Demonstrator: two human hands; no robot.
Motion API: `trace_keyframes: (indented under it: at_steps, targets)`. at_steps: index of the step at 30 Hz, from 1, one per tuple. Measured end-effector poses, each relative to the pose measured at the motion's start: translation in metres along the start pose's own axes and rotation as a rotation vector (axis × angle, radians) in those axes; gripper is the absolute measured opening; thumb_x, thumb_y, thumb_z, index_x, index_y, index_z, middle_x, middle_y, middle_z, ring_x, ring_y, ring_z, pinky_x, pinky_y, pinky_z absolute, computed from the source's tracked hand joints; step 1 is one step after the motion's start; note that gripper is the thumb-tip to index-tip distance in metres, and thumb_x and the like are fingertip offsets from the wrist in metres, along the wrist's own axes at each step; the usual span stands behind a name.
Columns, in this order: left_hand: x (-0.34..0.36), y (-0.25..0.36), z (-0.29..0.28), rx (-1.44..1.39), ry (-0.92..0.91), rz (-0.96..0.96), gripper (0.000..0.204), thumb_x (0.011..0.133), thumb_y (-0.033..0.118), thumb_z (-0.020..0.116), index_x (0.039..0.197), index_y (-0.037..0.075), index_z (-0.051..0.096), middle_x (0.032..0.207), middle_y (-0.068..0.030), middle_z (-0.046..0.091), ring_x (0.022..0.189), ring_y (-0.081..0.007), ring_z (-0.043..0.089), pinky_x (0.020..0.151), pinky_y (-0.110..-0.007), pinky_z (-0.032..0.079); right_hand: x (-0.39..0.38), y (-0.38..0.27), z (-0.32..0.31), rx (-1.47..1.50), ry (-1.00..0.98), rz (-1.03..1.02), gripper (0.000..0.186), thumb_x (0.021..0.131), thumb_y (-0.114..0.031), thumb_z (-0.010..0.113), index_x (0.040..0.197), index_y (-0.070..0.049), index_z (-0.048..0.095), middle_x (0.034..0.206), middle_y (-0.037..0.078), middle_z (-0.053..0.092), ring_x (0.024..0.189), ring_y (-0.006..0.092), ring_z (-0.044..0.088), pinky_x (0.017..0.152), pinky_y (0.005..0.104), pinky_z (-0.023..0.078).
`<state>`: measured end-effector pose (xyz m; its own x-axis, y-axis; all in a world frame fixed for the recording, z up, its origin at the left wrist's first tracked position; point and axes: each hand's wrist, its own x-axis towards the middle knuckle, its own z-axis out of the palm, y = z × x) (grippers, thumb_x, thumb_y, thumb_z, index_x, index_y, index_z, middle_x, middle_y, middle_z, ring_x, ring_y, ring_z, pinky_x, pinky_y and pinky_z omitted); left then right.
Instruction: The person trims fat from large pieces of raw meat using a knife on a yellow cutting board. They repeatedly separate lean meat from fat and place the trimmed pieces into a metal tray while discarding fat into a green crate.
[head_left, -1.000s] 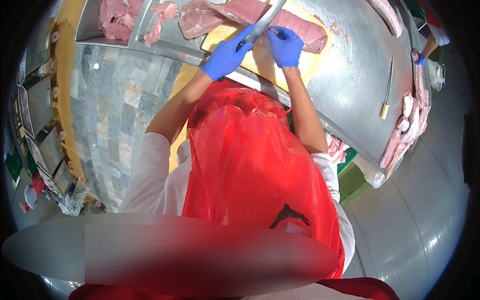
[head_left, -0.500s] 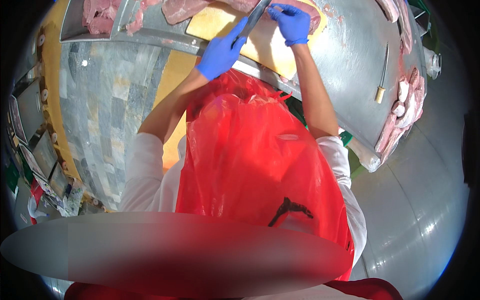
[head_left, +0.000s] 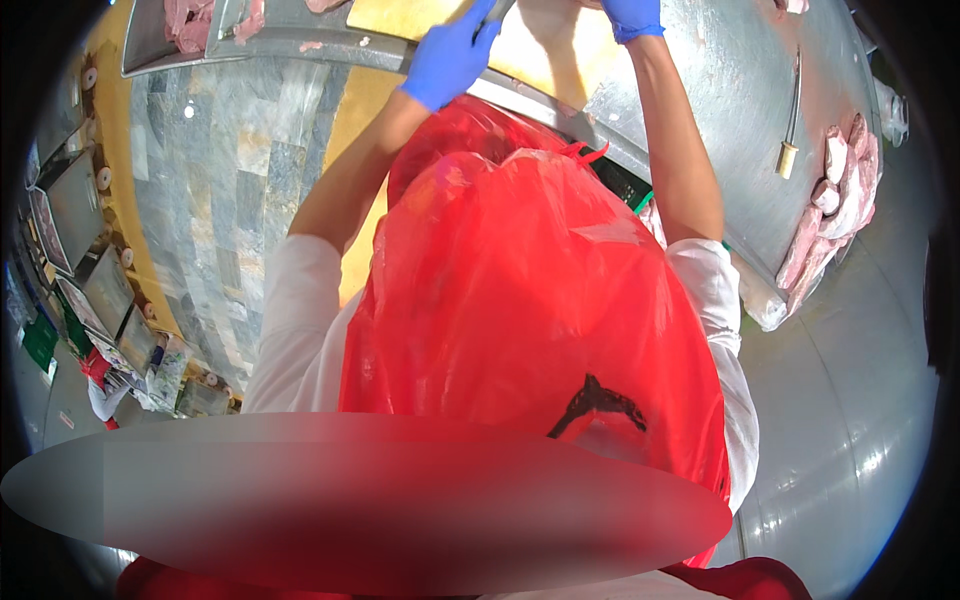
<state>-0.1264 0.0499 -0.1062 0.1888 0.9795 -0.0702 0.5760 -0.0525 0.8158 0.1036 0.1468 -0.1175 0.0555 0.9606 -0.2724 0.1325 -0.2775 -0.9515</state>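
My left hand (head_left: 450, 62), in a blue glove, is closed round a knife (head_left: 498, 9). Only a short grey piece of that knife shows; the rest runs past the upper edge. Beneath it lies a pale yellow cutting board (head_left: 390, 16) on the metal table (head_left: 690, 100). My right hand (head_left: 636, 16), also blue-gloved, is over the board's right side. Its fingers are cut off by the picture's top edge, so what they hold is hidden.
A second knife (head_left: 788, 157) with a pale handle lies on the table at right. Pieces of pink meat (head_left: 848, 205) line the table's right edge. More meat (head_left: 188, 25) sits in a metal tray (head_left: 160, 66) at upper left. Another person (head_left: 103, 395) appears far left.
My right hand has moved up and to the right, partly out of view. My left hand has risen with the knife. The view has shifted, and the large meat on the board has mostly left it.
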Motion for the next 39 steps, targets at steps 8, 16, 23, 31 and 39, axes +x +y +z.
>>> trace_keyframes:
  at_steps: [8, 16, 23, 31, 39]
  targets:
    - [0.007, -0.005, 0.026, -0.019, -0.092, -0.121, 0.053, 0.099, 0.03, 0.056, 0.15, 0.025, 0.041, 0.074, -0.0172, 0.067, 0.064, -0.0338, 0.067, 0.061, -0.041, 0.052, -0.023, 0.005, -0.034, 0.048, 0.057, 0.001, 0.015, 0.081, -0.005, 0.074, 0.091, 0.006, 0.073, 0.082, 0.008, 0.07, 0.075, 0.0149, 0.066, 0.072, 0.0295, 0.056]
    - [0.025, -0.019, 0.048, -0.083, -0.136, -0.076, 0.055, 0.099, 0.025, 0.056, 0.152, 0.024, 0.039, 0.085, -0.0131, 0.072, 0.064, -0.0207, 0.065, 0.067, -0.033, 0.053, -0.036, -0.005, -0.06, 0.132, 0.083, -0.013, 0.021, 0.081, -0.007, 0.076, 0.096, 0.007, 0.073, 0.083, 0.01, 0.071, 0.074, 0.0153, 0.066, 0.072, 0.0293, 0.056]
    - [0.039, 0.009, 0.066, -0.038, -0.144, -0.135, 0.053, 0.1, 0.031, 0.052, 0.15, 0.028, 0.038, 0.091, -0.0209, 0.071, 0.078, -0.0421, 0.068, 0.075, -0.048, 0.055, -0.038, 0.007, -0.093, 0.16, 0.092, -0.037, 0.02, 0.079, -0.004, 0.077, 0.096, 0.005, 0.073, 0.08, 0.007, 0.07, 0.077, 0.0151, 0.066, 0.072, 0.0276, 0.054]
    - [0.047, 0.025, 0.09, -0.076, -0.091, -0.146, 0.057, 0.098, 0.024, 0.055, 0.152, 0.021, 0.037, 0.09, -0.0169, 0.072, 0.077, -0.0347, 0.07, 0.07, -0.042, 0.056, -0.034, -0.003, -0.13, 0.19, 0.166, -0.076, 0.02, 0.08, -0.002, 0.076, 0.098, 0.004, 0.072, 0.086, 0.007, 0.071, 0.077, 0.0142, 0.066, 0.074, 0.0276, 0.055]
    - [0.037, 0.05, 0.107, -0.093, -0.071, -0.186, 0.057, 0.098, 0.022, 0.055, 0.152, 0.021, 0.037, 0.094, -0.0175, 0.072, 0.083, -0.0373, 0.071, 0.073, -0.044, 0.055, -0.041, -0.029, -0.158, 0.256, 0.151, -0.076, 0.019, 0.08, 0.0, 0.075, 0.099, 0.004, 0.071, 0.084, 0.007, 0.071, 0.076, 0.0141, 0.067, 0.074, 0.0269, 0.055]
